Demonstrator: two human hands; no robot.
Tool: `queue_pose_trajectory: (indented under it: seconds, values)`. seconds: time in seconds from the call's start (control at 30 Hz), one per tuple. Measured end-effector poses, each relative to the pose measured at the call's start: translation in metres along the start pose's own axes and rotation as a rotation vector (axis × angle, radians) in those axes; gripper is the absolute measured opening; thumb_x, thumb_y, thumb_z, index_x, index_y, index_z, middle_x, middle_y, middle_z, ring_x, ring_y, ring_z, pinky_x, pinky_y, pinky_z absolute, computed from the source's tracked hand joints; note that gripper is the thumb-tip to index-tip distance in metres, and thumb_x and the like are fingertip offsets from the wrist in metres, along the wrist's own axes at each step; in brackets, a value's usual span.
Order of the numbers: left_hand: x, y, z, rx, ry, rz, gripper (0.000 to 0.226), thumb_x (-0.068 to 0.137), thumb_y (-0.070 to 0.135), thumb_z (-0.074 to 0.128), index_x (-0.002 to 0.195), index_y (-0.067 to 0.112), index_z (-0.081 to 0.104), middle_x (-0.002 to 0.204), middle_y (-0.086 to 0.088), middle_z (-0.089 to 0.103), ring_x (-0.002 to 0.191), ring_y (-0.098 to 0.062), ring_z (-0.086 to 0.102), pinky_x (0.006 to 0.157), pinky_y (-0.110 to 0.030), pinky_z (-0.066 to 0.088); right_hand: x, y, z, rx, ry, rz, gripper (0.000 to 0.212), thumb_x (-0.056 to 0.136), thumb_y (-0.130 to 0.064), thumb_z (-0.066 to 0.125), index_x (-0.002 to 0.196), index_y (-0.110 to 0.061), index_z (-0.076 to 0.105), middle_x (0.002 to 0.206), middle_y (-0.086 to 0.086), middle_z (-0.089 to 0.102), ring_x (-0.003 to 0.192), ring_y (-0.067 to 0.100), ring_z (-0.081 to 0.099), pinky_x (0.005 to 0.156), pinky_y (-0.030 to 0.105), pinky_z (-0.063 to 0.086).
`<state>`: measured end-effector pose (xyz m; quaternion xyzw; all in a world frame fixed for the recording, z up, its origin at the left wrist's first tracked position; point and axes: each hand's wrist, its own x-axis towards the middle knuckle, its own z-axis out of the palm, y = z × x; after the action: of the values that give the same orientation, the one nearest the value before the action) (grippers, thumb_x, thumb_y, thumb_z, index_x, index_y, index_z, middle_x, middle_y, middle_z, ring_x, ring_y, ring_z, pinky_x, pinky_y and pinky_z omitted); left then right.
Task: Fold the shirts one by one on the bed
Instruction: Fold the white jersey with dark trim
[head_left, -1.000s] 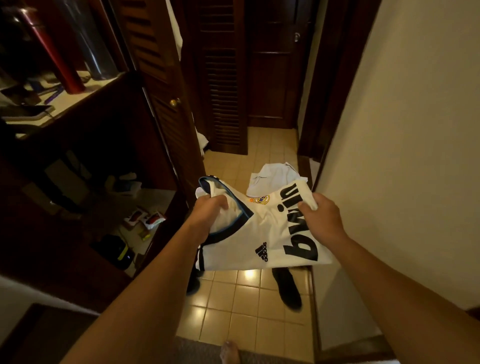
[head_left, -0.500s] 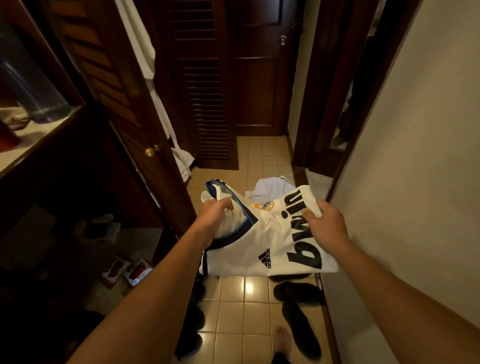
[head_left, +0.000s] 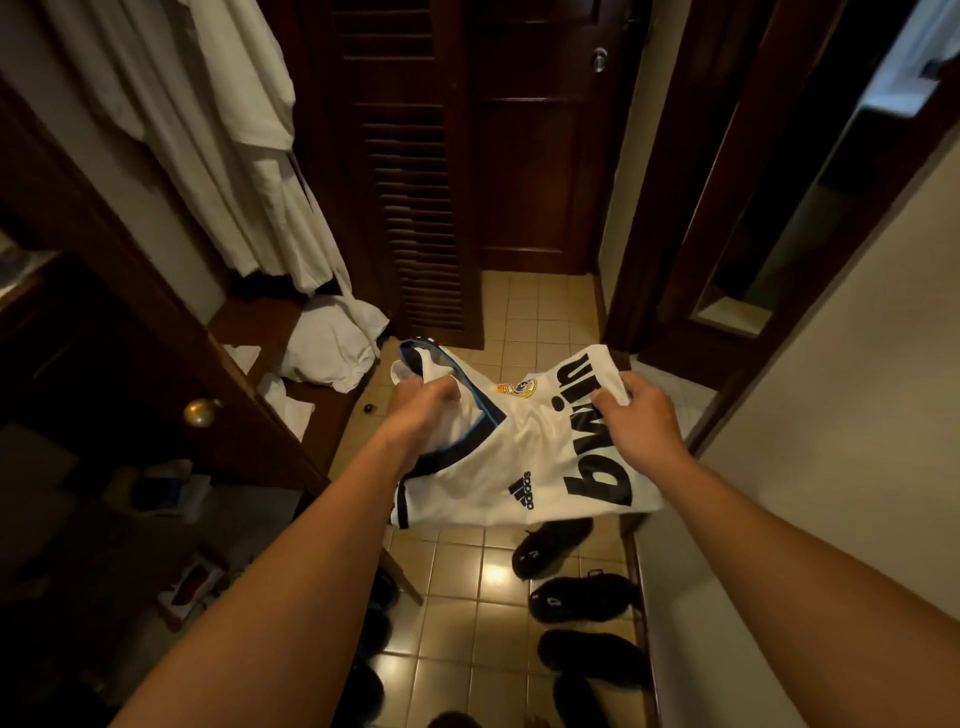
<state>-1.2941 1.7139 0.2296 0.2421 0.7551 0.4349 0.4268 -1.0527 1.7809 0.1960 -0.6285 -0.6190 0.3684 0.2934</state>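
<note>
I hold a white football shirt with black lettering, a dark collar and a club crest out in front of me, above a tiled floor. My left hand grips the shirt by its collar side, fingers curled into the cloth. My right hand pinches the opposite edge by the black letters. The shirt hangs bunched between both hands. No bed is in view.
An open wooden closet door with a brass knob stands at the left. White robes hang inside, with crumpled white cloth below. Several black shoes lie on the tiles. A wall is on the right.
My view has swung right and forward along the hallway, so the hanging robes and more shoes have come into sight. Both hands keep the same hold on the shirt.
</note>
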Motion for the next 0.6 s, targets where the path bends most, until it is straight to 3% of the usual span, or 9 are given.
queue_pose_trajectory:
  seconds: [0.13, 0.23, 0.3, 0.43, 0.53, 0.6]
  values:
    - [0.045, 0.023, 0.007, -0.009, 0.037, 0.026, 0.018, 0.09, 0.019, 0.06, 0.107, 0.016, 0.057, 0.093, -0.003, 0.062, 0.08, -0.017, 0.055, 0.066, -0.028, 0.041, 0.054, -0.016, 0.014, 0.015, -0.043, -0.047, 0.026, 0.099, -0.03, 0.059, 0.121, -0.018, 0.063, 0.104, 0.003, 0.068, 0.095, 0.023, 0.066, 0.083, 0.042, 0.057]
    - [0.084, 0.038, 0.006, -0.005, 0.082, 0.023, 0.04, 0.089, 0.023, 0.059, 0.128, 0.014, 0.054, 0.118, -0.011, 0.063, 0.097, -0.026, 0.059, 0.088, -0.038, 0.05, 0.098, -0.031, 0.033, 0.028, -0.07, -0.058, 0.027, 0.098, -0.032, 0.06, 0.122, -0.022, 0.063, 0.104, 0.0, 0.07, 0.095, 0.022, 0.067, 0.085, 0.046, 0.058]
    - [0.115, 0.049, 0.001, -0.057, 0.12, 0.038, 0.036, 0.091, 0.022, 0.058, 0.124, 0.02, 0.047, 0.119, -0.01, 0.061, 0.104, -0.028, 0.058, 0.097, -0.043, 0.049, 0.134, -0.047, 0.051, 0.018, -0.094, -0.077, 0.031, 0.097, -0.034, 0.06, 0.127, -0.024, 0.062, 0.107, -0.001, 0.07, 0.096, 0.021, 0.067, 0.087, 0.047, 0.058]
    - [0.176, 0.067, -0.013, -0.265, 0.235, 0.015, 0.038, 0.089, 0.02, 0.062, 0.123, 0.019, 0.045, 0.104, -0.004, 0.064, 0.089, -0.019, 0.062, 0.071, -0.031, 0.047, 0.202, -0.085, 0.092, 0.028, -0.149, -0.12, 0.036, 0.099, -0.032, 0.059, 0.133, -0.023, 0.058, 0.113, 0.0, 0.068, 0.1, 0.022, 0.065, 0.085, 0.041, 0.056]
    - [0.218, 0.074, -0.026, -0.386, 0.309, -0.045, 0.053, 0.078, 0.032, 0.067, 0.127, 0.017, 0.054, 0.115, -0.007, 0.069, 0.096, -0.02, 0.066, 0.079, -0.036, 0.05, 0.243, -0.113, 0.12, 0.019, -0.2, -0.176, 0.033, 0.099, -0.031, 0.059, 0.131, -0.022, 0.059, 0.111, -0.001, 0.067, 0.098, 0.02, 0.065, 0.074, 0.031, 0.05]
    - [0.236, 0.085, -0.039, -0.443, 0.365, -0.069, 0.052, 0.078, 0.035, 0.068, 0.125, 0.016, 0.059, 0.11, -0.005, 0.07, 0.094, -0.02, 0.066, 0.078, -0.035, 0.05, 0.27, -0.135, 0.14, 0.023, -0.241, -0.215, 0.033, 0.099, -0.031, 0.059, 0.132, -0.022, 0.058, 0.112, -0.002, 0.067, 0.096, 0.017, 0.065, 0.066, 0.025, 0.047]
